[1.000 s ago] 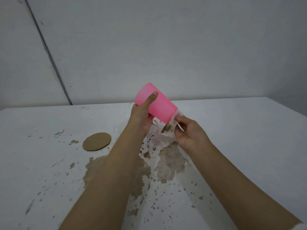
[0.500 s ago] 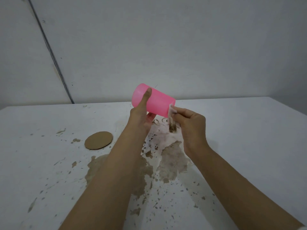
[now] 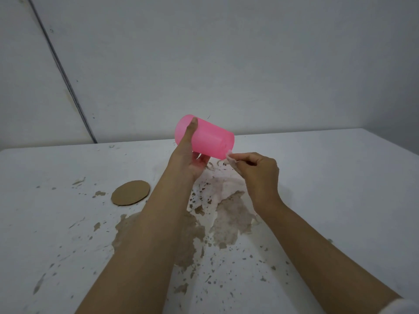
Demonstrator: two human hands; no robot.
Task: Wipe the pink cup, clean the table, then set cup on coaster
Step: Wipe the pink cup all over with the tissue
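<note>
My left hand (image 3: 190,155) grips the pink cup (image 3: 208,138) on its side above the white table (image 3: 340,177), thumb lying across the cup's upper wall. My right hand (image 3: 258,171) pinches a small soiled white tissue (image 3: 232,159) and presses it against the cup's lower right edge. Most of the tissue is hidden by my fingers. A round brown cardboard coaster (image 3: 130,192) lies flat on the table to the left of my left forearm.
A brown spill (image 3: 231,218) with many splatter flecks spreads over the table under and between my forearms. A grey wall stands right behind the table. The table's right part is free of stains.
My right hand has slid the tissue down around the cup's right end, from its upper edge to its lower edge. The cup has stayed in my left hand, tilted slightly more level.
</note>
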